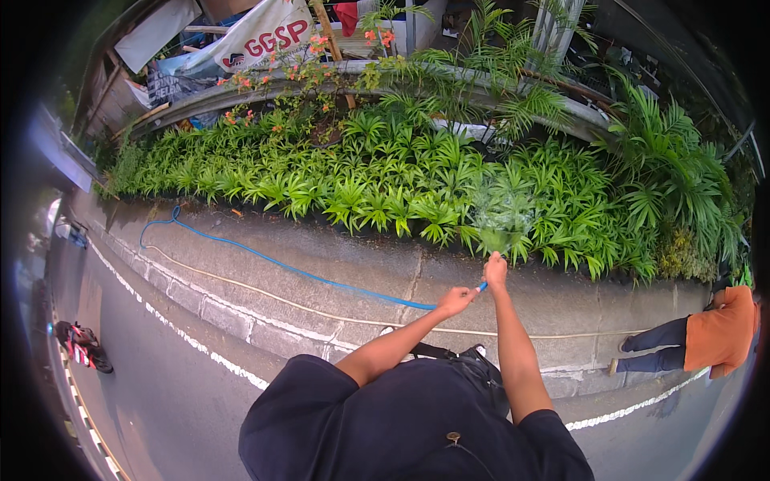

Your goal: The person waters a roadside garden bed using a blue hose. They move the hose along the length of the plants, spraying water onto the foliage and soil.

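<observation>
Watering in progress: left hand [455,301] and right hand [496,271] both closed around blue hose [265,258] end, spraying green plants [385,184] (mist visible). Next calls for sweeping the spray along the bed.

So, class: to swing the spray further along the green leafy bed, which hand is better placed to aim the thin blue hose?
Probably the right hand: it grips the thin blue hose at its spraying tip, nearest the green leafy plants. The left hand holds the hose just behind, so it mainly supports.
</observation>
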The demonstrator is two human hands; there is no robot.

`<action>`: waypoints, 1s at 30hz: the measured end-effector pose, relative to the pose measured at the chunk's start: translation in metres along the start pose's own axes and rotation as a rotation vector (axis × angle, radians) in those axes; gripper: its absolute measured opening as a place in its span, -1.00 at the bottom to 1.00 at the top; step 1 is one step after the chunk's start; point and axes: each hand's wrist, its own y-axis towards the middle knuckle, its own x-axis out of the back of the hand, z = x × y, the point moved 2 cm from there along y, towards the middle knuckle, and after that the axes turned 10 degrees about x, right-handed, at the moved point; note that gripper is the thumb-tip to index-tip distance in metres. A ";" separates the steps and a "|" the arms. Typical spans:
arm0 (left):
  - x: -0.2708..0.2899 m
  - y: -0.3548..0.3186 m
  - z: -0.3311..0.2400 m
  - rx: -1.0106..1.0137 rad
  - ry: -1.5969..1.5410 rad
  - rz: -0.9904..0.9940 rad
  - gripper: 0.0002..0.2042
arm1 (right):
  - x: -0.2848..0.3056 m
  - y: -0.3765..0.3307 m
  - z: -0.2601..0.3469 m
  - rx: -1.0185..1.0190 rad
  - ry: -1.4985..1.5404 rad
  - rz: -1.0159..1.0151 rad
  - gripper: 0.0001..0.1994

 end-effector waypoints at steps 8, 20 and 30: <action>-0.124 0.003 -0.089 0.017 0.062 0.052 -0.45 | 0.147 0.040 -0.023 0.002 0.045 -0.005 -0.56; -0.203 0.029 -0.120 0.042 -0.157 -0.084 -0.42 | 0.211 0.072 0.003 -0.008 0.311 0.227 -0.68; -0.151 0.028 -0.115 -0.021 -0.428 -0.028 -0.37 | 0.146 0.087 0.033 0.090 0.220 0.318 -0.63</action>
